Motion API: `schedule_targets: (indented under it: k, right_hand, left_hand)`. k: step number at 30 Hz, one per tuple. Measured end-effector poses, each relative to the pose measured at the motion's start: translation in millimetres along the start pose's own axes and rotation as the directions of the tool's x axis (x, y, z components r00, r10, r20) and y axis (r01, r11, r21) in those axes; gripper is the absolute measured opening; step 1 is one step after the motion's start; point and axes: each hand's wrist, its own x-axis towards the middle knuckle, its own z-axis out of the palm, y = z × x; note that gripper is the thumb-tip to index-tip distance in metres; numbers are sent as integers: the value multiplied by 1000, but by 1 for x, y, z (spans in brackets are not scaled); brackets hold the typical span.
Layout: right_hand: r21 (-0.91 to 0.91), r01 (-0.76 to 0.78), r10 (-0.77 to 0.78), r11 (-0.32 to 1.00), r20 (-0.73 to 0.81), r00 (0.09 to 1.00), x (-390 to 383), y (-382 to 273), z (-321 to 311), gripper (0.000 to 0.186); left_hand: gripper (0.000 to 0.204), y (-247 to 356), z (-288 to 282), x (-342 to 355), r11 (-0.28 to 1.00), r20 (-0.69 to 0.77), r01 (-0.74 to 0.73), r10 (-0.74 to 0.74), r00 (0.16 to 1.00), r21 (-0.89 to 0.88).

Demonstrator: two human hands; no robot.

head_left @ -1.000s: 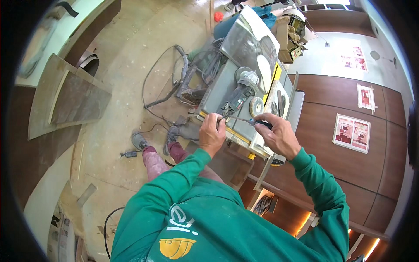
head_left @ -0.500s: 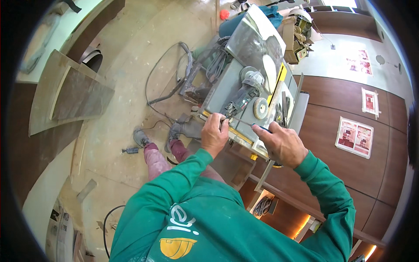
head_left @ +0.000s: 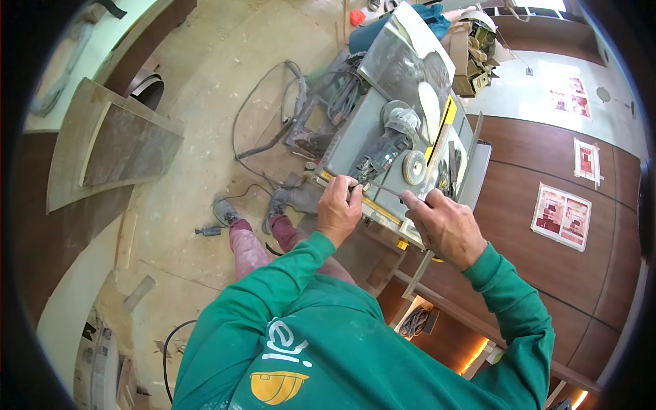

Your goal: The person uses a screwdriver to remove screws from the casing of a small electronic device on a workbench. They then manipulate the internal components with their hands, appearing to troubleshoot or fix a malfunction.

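My left hand (head_left: 338, 210) is closed in a pinch by the near edge of a grey work table (head_left: 372, 108). It grips a small piece (head_left: 365, 186), too small to name. My right hand (head_left: 447, 229) is wrapped round the handle of a screwdriver (head_left: 387, 189), whose thin shaft points left toward that piece; whether the tip touches it I cannot tell. Just beyond my hands an angle grinder (head_left: 384, 152) lies on the table. To its right rests a round abrasive disc (head_left: 414, 167).
A large reflective sheet (head_left: 403, 61) lies over the table's far end. A yellow-edged rule (head_left: 441, 130) runs along the right side. Cables (head_left: 236, 130) loop over the dusty floor. Curved panels (head_left: 130, 147) stand at left, brown wall panels (head_left: 519, 160) at right.
My right hand has shifted slightly right and down, and now covers the screwdriver's blue handle. My left hand keeps its pinch. The whole view has shifted a little.
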Motion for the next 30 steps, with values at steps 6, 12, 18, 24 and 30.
schedule_targets:
  k: [6, 12, 18, 24, 30]
  right_hand:
    - [-311, 311, -265, 898, 179, 947, 18, 13, -15, 51]
    - [-274, 340, -296, 900, 191, 936, 23, 13, -13, 53]
    - [-170, 227, -193, 959, 192, 962, 21, 17, -5, 54]
    - [112, -37, 33, 993, 40, 999, 23, 9, -1, 43]
    - [413, -242, 264, 878, 4, 965, 23, 4, 11, 29]
  left_hand:
    - [18, 0, 1, 1, 1000, 9, 30, -30, 1000, 9]
    - [18, -2, 2, -2, 1000, -32, -26, 26, 999, 3]
    - [17, -1, 3, -1, 1000, -36, 4, -4, 999, -4]
    - [16, -3, 6, -1, 1000, -56, -16, 16, 998, -7]
    - [16, -2, 3, -2, 1000, -25, 14, -14, 1000, -14]
